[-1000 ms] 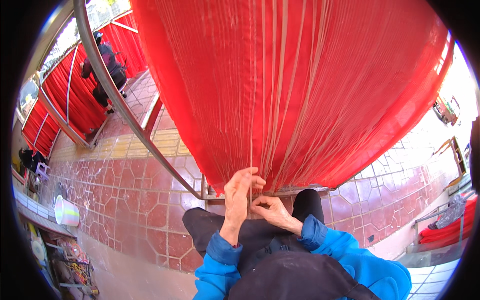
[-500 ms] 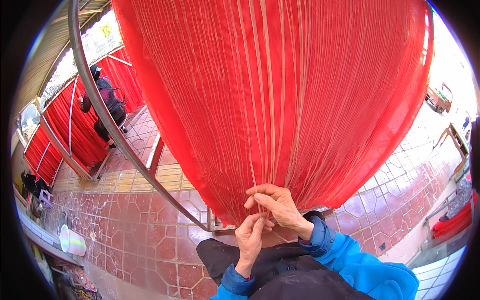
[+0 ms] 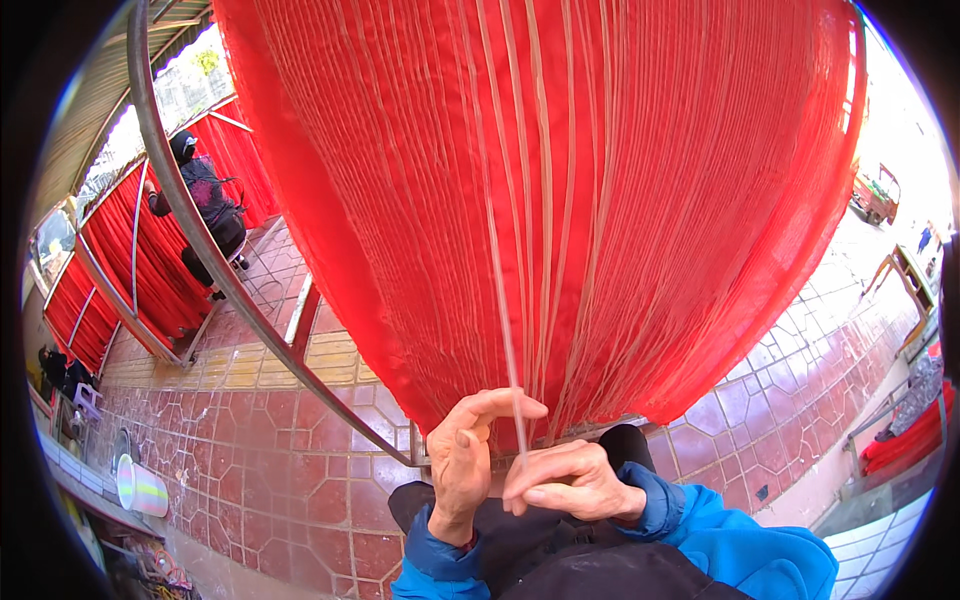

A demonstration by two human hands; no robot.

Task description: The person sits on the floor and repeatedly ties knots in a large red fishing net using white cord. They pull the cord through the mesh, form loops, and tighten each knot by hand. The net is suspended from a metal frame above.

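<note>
Long pale strands (image 3: pixel 548 250) hang down the front of a broad red cloth (image 3: pixel 420 90) right before me. One strand bundle (image 3: pixel 507 330), smeared by motion, runs taut down to my right hand (image 3: pixel 572 482), whose fingers are closed round its lower end. My left hand (image 3: pixel 465 455) is raised beside that bundle, fingers stretched across it and thumb apart. Whether those fingertips touch the strand, I cannot tell. Both hands are low in front of the cloth's bottom edge, above my dark lap (image 3: pixel 590 560).
A curved metal frame bar (image 3: pixel 190 220) passes left of the cloth. Further left, a person (image 3: pixel 215 205) sits by more red hangings (image 3: pixel 165 260). A pale bucket (image 3: pixel 143 487) stands on the tiled floor (image 3: pixel 270 480). A wooden frame (image 3: pixel 912 285) and a red vehicle (image 3: pixel 877 195) are at right.
My hands, which were together pinching strands, have come apart. The left moved up and left and opened; the right went down, drawing one bundle toward me.
</note>
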